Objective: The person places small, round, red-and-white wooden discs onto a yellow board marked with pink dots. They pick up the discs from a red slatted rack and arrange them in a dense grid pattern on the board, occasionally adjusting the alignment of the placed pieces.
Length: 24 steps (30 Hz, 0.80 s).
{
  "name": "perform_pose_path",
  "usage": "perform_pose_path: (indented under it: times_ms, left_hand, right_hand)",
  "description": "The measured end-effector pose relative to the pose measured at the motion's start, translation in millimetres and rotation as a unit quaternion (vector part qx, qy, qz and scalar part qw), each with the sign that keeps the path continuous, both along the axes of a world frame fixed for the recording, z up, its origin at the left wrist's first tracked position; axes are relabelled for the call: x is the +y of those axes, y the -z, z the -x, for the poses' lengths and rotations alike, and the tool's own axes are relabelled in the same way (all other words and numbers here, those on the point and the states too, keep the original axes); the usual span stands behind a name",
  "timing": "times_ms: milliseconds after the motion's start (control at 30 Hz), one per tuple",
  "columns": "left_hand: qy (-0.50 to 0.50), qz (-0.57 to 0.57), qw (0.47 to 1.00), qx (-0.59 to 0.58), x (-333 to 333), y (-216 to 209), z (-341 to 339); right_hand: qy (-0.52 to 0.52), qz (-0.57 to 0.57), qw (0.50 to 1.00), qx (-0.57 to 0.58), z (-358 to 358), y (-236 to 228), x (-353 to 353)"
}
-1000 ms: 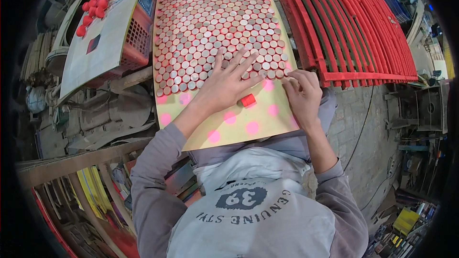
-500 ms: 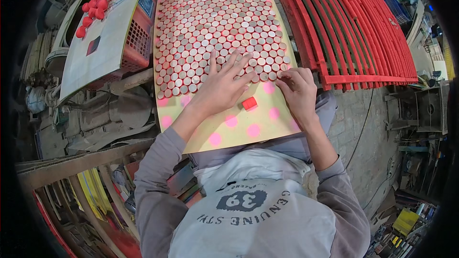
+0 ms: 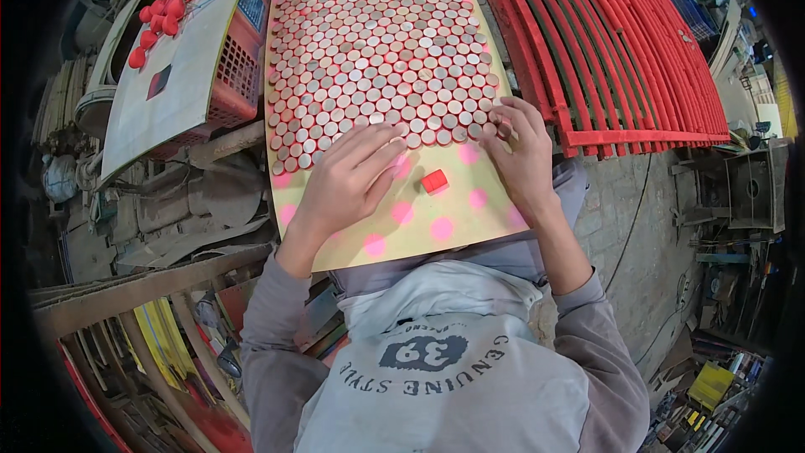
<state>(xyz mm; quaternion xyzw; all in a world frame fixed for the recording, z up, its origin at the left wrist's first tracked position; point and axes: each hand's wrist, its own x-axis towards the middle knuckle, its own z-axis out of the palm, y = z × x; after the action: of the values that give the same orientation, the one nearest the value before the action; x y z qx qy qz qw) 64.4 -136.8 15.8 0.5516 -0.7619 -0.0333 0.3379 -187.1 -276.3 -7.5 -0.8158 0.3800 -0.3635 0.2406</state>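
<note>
1. The yellow board [image 3: 409, 239] lies before you, with packed rows of pale-topped, red-sided discs [image 3: 377, 59] covering its far and middle parts.
2. Your left hand [image 3: 342, 186] is over the board's near left part, fingers extended, thumb apart; nothing is seen held.
3. Your right hand [image 3: 524, 155] is at the board's right edge, thumb and forefinger slightly parted beside the end discs; whether they grip one cannot be told.
4. A red cylindrical piece [image 3: 434, 182] lies on the board's bare near part.
5. Right of the board: a red slatted rack [image 3: 620, 42].

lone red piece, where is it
In the head view, the lone red piece lies between left hand and right hand, lower in frame than the packed discs.
</note>
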Motion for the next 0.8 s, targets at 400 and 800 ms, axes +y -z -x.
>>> perform_pose_path:
  times_ms: [400,800]
  left_hand:
    - [-0.221,0.013,0.954,0.2,105,1,-16]
    - [-0.449,0.028,0.874,0.184,118,47,-30]
  right_hand:
    - [0.034,-0.022,0.998,0.048,1,2,-7]
    - [-0.156,0.085,0.983,0.039,3,-17,26]
